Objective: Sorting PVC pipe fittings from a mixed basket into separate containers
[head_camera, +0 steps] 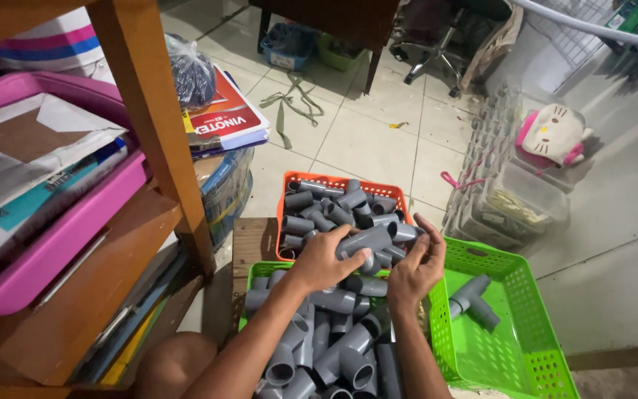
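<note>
The left hand (320, 260) has its fingers curled tight around a grey pipe tee fitting (364, 241), held above the orange basket (334, 182) of grey fittings. The right hand (416, 264) has its fingers spread loose, tips just touching the fitting's far end. Right of those fingers, 1 green basket (515, 332) holds 1 tee fitting (471, 298); another green basket (260, 269), full of fittings, sits beneath the wrists.
</note>
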